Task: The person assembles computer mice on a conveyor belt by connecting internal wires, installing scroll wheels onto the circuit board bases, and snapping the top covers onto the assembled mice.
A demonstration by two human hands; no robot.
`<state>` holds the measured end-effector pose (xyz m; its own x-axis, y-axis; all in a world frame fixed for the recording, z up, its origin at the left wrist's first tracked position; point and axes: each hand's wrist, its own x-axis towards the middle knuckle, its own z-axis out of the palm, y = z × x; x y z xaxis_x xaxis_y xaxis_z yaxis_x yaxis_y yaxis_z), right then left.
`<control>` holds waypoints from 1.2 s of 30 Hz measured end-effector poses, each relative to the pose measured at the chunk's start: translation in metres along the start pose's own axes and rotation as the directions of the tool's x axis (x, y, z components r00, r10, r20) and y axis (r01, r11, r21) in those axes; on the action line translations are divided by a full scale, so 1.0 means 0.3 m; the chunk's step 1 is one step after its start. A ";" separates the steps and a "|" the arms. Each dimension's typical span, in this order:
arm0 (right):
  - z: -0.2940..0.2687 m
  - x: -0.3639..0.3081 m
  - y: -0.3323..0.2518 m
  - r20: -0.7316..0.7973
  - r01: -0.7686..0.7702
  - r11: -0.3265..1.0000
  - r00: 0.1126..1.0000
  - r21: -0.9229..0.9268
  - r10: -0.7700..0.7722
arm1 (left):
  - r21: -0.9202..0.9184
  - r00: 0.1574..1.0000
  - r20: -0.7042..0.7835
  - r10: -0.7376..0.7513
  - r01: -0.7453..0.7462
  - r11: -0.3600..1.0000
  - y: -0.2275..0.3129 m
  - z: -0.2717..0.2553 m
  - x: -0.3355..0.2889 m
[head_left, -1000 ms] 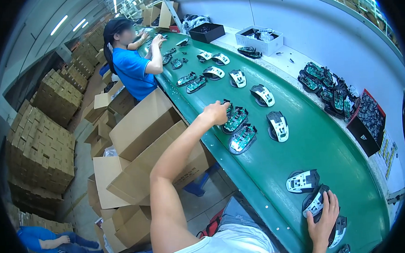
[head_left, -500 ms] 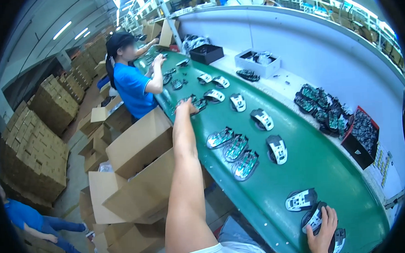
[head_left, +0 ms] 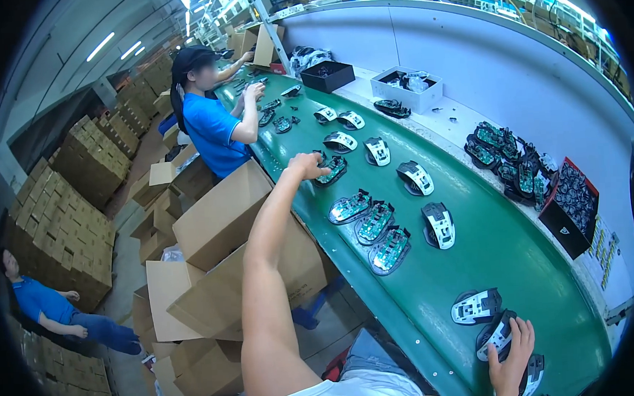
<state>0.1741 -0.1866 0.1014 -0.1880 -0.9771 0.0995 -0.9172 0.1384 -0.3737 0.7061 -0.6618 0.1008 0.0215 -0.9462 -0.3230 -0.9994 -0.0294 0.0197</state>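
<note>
My left hand (head_left: 307, 166) reaches far along the green belt, its fingers closed on the edge of a mouse base with a green circuit board (head_left: 333, 170). Close to me, my right hand (head_left: 513, 353) curves its thumb and fingers around a white-and-black mouse shell (head_left: 494, 340), which rests on the belt. Beside that shell lie another mouse shell (head_left: 476, 307) and, partly behind my hand, a third (head_left: 533, 377). Between my hands sits a row of mouse bases with bare boards (head_left: 375, 224). More white-and-black shells (head_left: 440, 226) form a line beyond them.
A co-worker in blue (head_left: 215, 128) handles parts at the belt's far end. Open cardboard boxes (head_left: 212, 217) stand left of the belt (head_left: 504, 260). Along the right ledge are piled mouse boards (head_left: 495, 151), a black box of small parts (head_left: 570, 204) and a white box (head_left: 406, 91).
My left hand has shifted slightly right and nearer, bringing a mouse base with it; my elbow bends more. My right hand stays around the same shell. The view has tilted slightly.
</note>
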 end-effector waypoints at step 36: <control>0.315 0.351 -0.441 0.126 0.672 0.740 0.731 0.035 -0.670 | 0.134 0.951 0.022 0.307 -0.308 0.942 0.403 0.214 -0.447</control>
<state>0.3088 -0.3231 0.0741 0.5218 -0.8276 0.2066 -0.7925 -0.5600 -0.2416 0.5807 -0.5177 0.0857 -0.2875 -0.9020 -0.3220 -0.9519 0.3064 -0.0086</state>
